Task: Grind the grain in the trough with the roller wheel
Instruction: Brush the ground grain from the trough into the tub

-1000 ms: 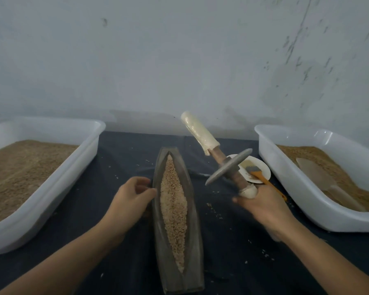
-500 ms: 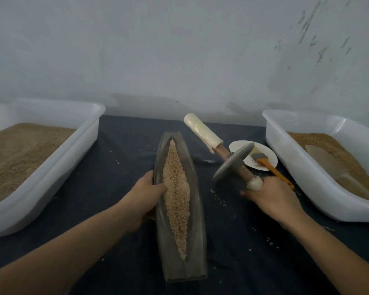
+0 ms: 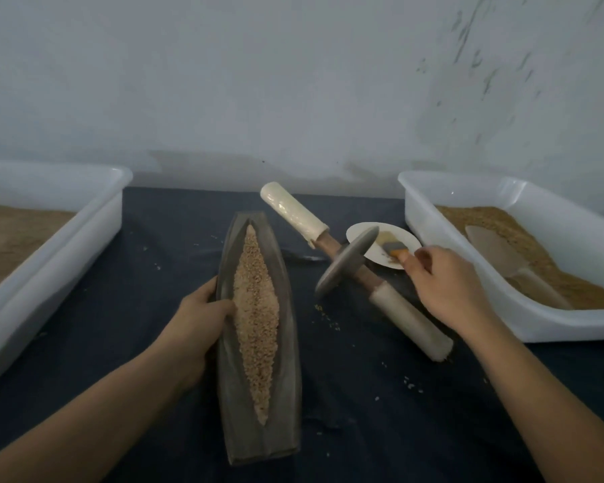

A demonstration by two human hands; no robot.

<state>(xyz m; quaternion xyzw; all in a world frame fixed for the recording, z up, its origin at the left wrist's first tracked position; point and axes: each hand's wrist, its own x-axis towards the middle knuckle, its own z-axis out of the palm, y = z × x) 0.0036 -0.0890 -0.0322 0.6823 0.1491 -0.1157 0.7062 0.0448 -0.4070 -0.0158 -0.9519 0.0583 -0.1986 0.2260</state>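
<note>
The trough [image 3: 258,343] is sitting mid-surface, its grain [image 3: 256,318] looking partly crushed; grinding seems paused, since the roller [image 3: 349,264] is lying just right of it, unheld. The left hand [image 3: 197,322] is gripping the trough's left rim. The right hand [image 3: 447,284] is pinching the brush [image 3: 396,252] on the plate [image 3: 403,245].

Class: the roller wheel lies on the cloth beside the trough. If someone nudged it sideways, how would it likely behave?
The roller wheel rests tilted on its disc's edge and one handle end, so it would probably pivot or roll in an arc. The disc looks like stone or metal, so likely heavy. It looks stiff throughout.
</note>
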